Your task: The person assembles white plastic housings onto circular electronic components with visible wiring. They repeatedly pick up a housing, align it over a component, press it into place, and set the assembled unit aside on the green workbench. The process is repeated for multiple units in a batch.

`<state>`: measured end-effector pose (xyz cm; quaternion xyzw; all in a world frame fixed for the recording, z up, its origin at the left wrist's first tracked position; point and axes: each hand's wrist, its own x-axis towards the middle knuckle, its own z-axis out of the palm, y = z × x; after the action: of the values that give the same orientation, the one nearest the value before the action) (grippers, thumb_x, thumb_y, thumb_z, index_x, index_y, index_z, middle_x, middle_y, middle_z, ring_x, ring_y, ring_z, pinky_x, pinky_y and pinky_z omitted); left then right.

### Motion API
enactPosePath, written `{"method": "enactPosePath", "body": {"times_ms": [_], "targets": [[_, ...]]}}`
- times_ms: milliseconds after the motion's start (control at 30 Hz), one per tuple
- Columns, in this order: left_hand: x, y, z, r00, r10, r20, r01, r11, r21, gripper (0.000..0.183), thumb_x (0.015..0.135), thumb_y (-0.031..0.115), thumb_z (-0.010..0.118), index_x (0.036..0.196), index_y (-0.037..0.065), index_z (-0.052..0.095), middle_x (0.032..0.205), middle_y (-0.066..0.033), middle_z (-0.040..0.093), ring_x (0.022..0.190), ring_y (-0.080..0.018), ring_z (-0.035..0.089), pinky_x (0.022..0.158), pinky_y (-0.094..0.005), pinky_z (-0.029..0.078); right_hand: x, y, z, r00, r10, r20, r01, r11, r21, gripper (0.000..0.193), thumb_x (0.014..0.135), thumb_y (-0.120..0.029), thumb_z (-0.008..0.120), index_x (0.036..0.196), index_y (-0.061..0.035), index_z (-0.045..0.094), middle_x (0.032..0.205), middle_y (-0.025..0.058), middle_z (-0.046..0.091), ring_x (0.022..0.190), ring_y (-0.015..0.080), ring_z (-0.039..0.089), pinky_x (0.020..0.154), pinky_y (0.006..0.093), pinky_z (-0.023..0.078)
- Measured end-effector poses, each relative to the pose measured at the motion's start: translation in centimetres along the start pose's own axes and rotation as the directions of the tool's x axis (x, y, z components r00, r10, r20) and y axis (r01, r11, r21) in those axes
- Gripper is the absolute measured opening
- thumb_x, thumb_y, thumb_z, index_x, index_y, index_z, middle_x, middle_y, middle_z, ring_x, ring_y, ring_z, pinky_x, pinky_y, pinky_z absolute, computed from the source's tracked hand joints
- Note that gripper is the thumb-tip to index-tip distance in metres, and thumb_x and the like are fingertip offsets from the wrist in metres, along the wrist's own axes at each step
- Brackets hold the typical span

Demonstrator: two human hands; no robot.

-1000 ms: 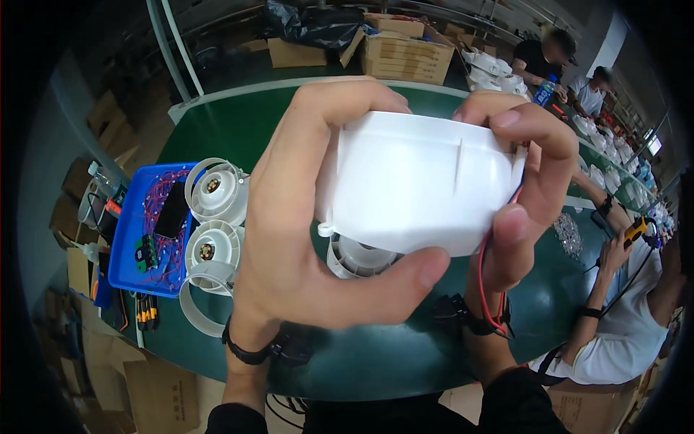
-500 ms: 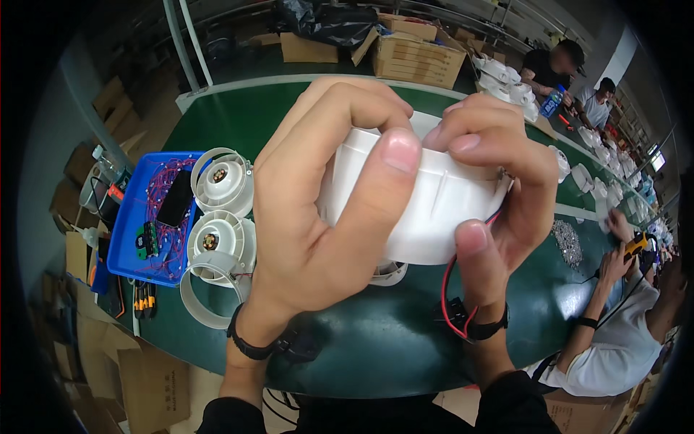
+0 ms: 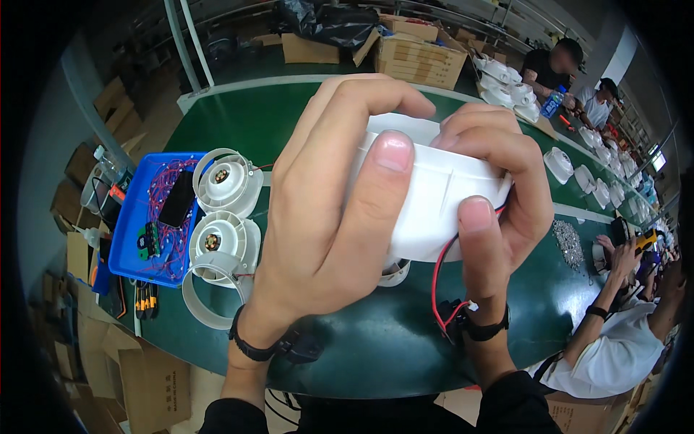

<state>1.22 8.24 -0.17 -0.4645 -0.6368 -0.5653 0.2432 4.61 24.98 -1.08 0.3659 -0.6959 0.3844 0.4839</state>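
Between both hands, raised over the green table, is a white round plastic fan housing (image 3: 437, 195), tilted. My left hand (image 3: 325, 210) wraps its left side, thumb pressed on the outer wall and fingers over the far side. On the right, my right hand (image 3: 502, 166) grips it with curled fingers on the rim and the thumb low on the wall. A red and black wire pair (image 3: 436, 286) hangs from the housing past my right thumb, ending in a small white plug (image 3: 473, 306). Another white part (image 3: 395, 274) shows partly beneath the hands.
At left stand two white fan housings (image 3: 249, 189) and a loose white ring (image 3: 186, 293). Beside them a blue tray (image 3: 118, 249) holds wires, a phone (image 3: 177, 199) and green circuit boards (image 3: 149, 241). Small metal parts (image 3: 568, 244) lie at right, near a co-worker's arm (image 3: 596, 307).
My hands and the housing have shifted slightly to the right. My left index finger reaches further across the rim. The wires have swung, and their white plug now shows.
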Motion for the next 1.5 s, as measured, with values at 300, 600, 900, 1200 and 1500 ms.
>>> {"method": "enactPosePath", "body": {"times_ms": [300, 600, 900, 1200, 1500], "targets": [[0.0, 0.2, 0.1, 1.0, -0.014, -0.012, 0.014, 1.0, 0.016, 0.042, 0.093, 0.029, 0.041, 0.111, -0.006, 0.057, 0.115, -0.0187, 0.061, 0.108, -0.024, 0.057, 0.097, -0.033, 0.041, -0.1, -0.4, 0.0, 0.999, 0.054, -0.003, -0.054, 0.999, 0.006, 0.044, 0.085, -0.037, 0.061, 0.099, 0.004, 0.057, 0.094, 0.0162, 0.058, 0.09, 0.0252, 0.055, 0.083, 0.037, 0.043], [0.1, 0.4, 0.2, 1.0, -0.019, 0.005, 0.019, 0.999, 0.033, 0.045, 0.085, 0.032, 0.053, 0.109, -0.005, 0.057, 0.116, -0.0197, 0.06, 0.106, -0.0246, 0.057, 0.095, -0.0339, 0.041, 0.0, -0.3, -0.1, 0.999, 0.034, 0.015, -0.034, 0.999, 0.003, 0.044, 0.085, -0.037, 0.062, 0.099, 0.0041, 0.057, 0.093, 0.0162, 0.058, 0.089, 0.0245, 0.054, 0.081, 0.0362, 0.042], [0.1, 0.1, 0.1, 1.0, -0.003, 0.009, 0.003, 0.999, 0.051, 0.045, 0.085, 0.034, 0.054, 0.107, -0.004, 0.057, 0.115, -0.0194, 0.06, 0.103, -0.0232, 0.058, 0.091, -0.0325, 0.043, 0.0, -0.5, 0.0, 0.999, 0.051, 0.014, -0.051, 0.999, 0.006, 0.044, 0.085, -0.036, 0.062, 0.1, 0.0045, 0.057, 0.093, 0.0166, 0.058, 0.088, 0.0241, 0.055, 0.081, 0.036, 0.042], [0.1, -0.6, 0.4, 0.998, 0.047, -0.052, -0.044, 0.997, 0.061, 0.027, 0.095, 0.022, 0.048, 0.097, -0.003, 0.058, 0.106, -0.0147, 0.062, 0.091, -0.0151, 0.056, 0.081, -0.0261, 0.043, 0.1, -0.2, -0.7, 0.989, 0.14, 0.054, -0.144, 0.987, 0.066, 0.036, 0.093, -0.025, 0.043, 0.102, 0.0062, 0.057, 0.098, 0.0198, 0.061, 0.092, 0.0255, 0.057, 0.086, 0.0354, 0.043], [0.6, -2.2, -1.3, 0.92, -0.361, -0.154, 0.33, 0.924, -0.194, 0.03, 0.1, 0.027, 0.052, 0.087, -0.001, 0.055, 0.072, -0.0023, 0.05, 0.07, -0.0064, 0.043, 0.061, -0.0259, 0.038, 0.0, 0.3, 1.7, 0.926, 0.372, 0.059, -0.377, 0.912, 0.161, 0.067, 0.086, -0.04, 0.063, 0.136, 0.0026, 0.045, 0.123, 0.0171, 0.058, 0.115, 0.0243, 0.056, 0.101, 0.0347, 0.041]]}}
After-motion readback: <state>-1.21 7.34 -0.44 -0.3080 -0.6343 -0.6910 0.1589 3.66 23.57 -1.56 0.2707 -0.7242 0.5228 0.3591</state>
